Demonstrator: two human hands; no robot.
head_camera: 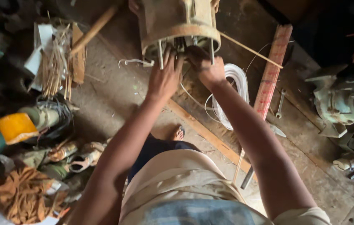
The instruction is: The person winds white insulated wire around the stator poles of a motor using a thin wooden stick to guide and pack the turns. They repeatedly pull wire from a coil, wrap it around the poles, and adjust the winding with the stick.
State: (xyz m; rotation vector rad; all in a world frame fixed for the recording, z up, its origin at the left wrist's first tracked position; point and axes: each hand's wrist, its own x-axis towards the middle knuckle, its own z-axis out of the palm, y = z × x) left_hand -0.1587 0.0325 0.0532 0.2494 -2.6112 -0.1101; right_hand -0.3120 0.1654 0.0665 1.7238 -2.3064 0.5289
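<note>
I see my left hand point(164, 77) spread flat, fingers loose, against the open lower end of the rusty motor housing point(177, 23). My right hand point(206, 66) reaches inside it; its grip I cannot tell. Right of the housing lies a white wire coil point(235, 83); far left, a yellow-labelled cylinder point(16, 127).

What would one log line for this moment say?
left hand: flat on motor housing rim | right hand: fingers inside housing opening | white wire coil: on floor beside right arm
</note>
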